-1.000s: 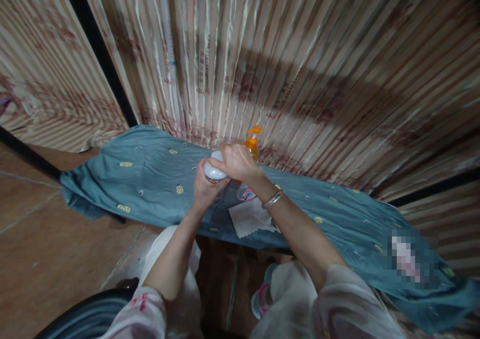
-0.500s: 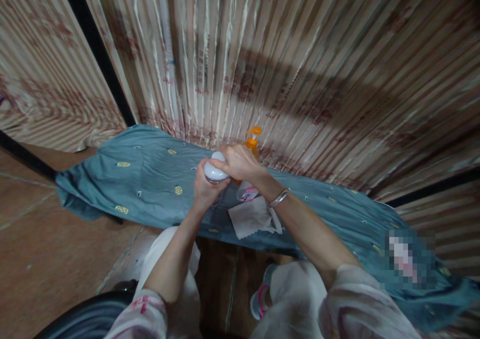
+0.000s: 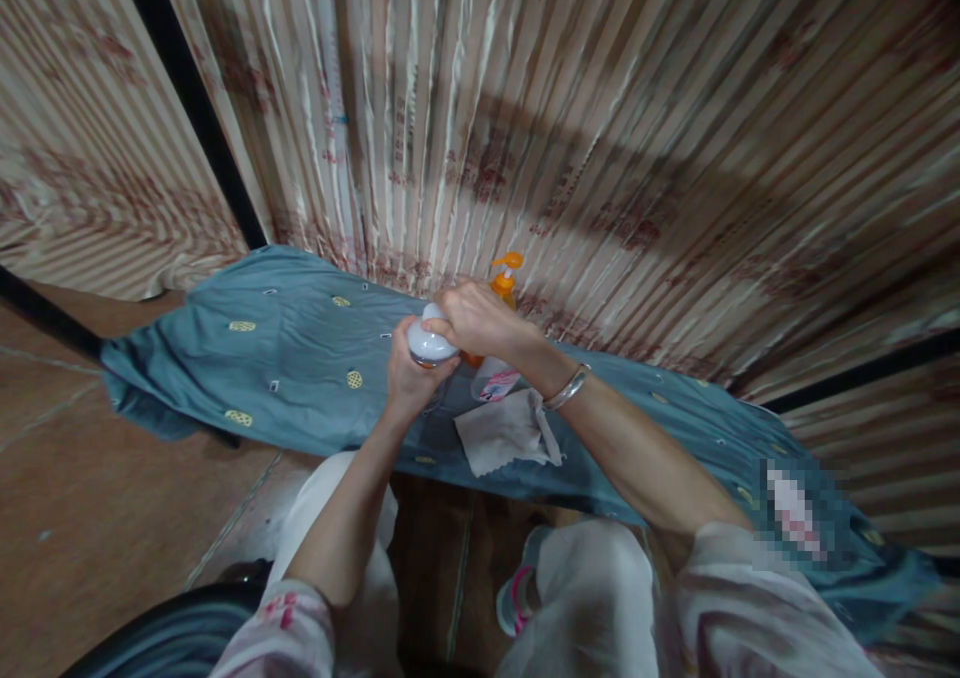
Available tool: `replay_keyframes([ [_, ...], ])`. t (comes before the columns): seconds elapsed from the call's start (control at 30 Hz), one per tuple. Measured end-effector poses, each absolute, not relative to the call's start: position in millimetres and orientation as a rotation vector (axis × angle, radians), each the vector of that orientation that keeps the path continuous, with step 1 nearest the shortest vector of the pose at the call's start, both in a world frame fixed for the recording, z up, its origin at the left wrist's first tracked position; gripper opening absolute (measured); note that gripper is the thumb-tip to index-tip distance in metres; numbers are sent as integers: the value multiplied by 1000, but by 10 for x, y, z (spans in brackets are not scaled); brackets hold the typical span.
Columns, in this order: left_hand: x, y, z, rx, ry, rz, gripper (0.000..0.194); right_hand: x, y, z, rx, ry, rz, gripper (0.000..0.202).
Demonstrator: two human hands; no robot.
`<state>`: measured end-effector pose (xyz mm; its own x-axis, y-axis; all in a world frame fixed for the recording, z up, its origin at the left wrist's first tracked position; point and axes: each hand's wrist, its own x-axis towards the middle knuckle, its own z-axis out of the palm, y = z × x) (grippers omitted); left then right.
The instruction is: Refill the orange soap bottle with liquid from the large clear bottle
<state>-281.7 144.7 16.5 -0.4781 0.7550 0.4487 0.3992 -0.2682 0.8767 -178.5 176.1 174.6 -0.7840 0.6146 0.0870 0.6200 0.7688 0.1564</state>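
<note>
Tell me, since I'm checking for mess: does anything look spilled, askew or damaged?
No spill or damage stands out. The white cloth lies rumpled near the front edge of the patterned teal cover, its right end bunched. Oddest is the pixelated patch at the right, which hides what is beneath it.

Striped, pleated beige curtains (image 3: 420,108) with dark red floral prints fill the background, crossed by a broad soft shadow (image 3: 585,163) right of centre. Black poles slant in at upper left (image 3: 196,108), left edge (image 3: 49,316) and right edge (image 3: 862,371). Mid-frame, a teal cloth (image 3: 300,358) with yellow motifs drapes a long, narrow counter (image 3: 637,388). Reddish-brown floor tiles (image 3: 97,498) with pale joints show at lower left, in dim light.
</note>
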Motion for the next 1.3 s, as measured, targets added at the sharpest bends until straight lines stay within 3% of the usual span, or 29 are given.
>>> replay_keyframes([
  [0.5,-2828,1460,137,1386,1673,1812,86,-1774,1861,1767,-827,-3026,-153,25],
  [0.77,-2824,1451,151,1394,1696,1806,86,-1810,1819,1759,-999,-2932,-273,51],
  [1.03,-2819,1441,152,1414,1661,1827,85,-1855,1792,1891,-909,-3045,-269,27],
  [1.3,-2807,1443,168,1391,1684,1808,85,-1910,1762,1913,-982,-3029,-291,41],
])
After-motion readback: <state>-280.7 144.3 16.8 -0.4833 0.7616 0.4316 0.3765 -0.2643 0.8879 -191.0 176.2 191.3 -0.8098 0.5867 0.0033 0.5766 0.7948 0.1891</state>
